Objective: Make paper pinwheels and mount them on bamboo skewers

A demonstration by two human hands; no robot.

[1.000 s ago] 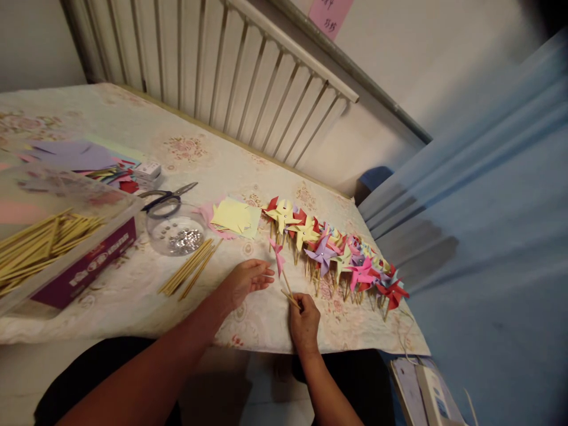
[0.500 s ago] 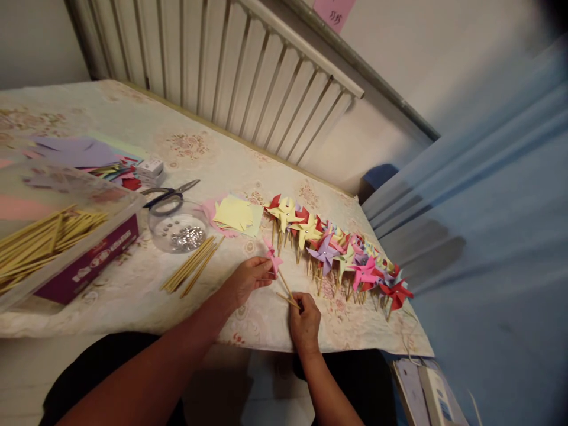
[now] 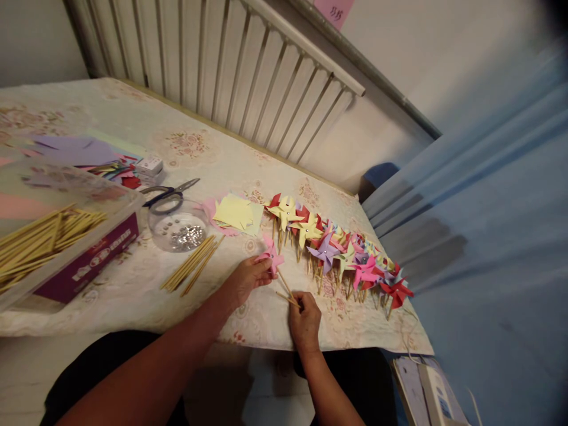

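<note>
A pink paper pinwheel (image 3: 271, 255) is pinched at its blades between the thumb and fingers of my left hand (image 3: 249, 279). Its thin wooden stick (image 3: 285, 282) slants down to my right hand (image 3: 305, 322), whose fingers are closed around the lower end. A second stick (image 3: 287, 298) pokes out of the same fist. To the right of my hands stand finished pinwheels (image 3: 326, 253) in red, yellow, purple, green and pink, packed in rows. Left of my left hand lie several loose sticks (image 3: 191, 266) on the flowered cloth.
A clear round dish (image 3: 178, 228) holds small metal fasteners. Scissors (image 3: 171, 194) lie behind it, beside a small white box (image 3: 149, 165). Cut paper squares (image 3: 234, 212) are stacked further right. At left stands a plastic tub (image 3: 95, 251) with many sticks. A blue curtain (image 3: 483, 225) hangs at right.
The pink pinwheel has turned in my left fingers, so its blades now spread wider towards me. My right hand has stayed in place.
</note>
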